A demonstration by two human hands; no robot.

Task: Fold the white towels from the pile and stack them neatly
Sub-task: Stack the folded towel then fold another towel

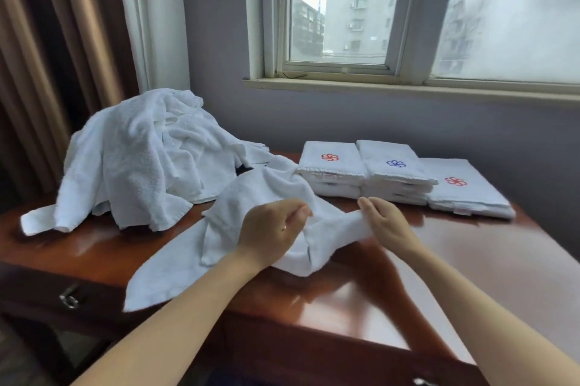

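1 towel (232, 197) is being opened out for folding. The left hand (273, 228) grips its bunched middle with curled fingers, and the right hand (386, 222) pinches one end. Next, I judge, find 2 corners and spread it flat. The pile (135, 159) sits beyond the left hand, and 3 stacks (392, 172) beyond the right. The table (470, 260) is glossy wood, with a window (345, 8) behind and a curtain (47, 71) far left.
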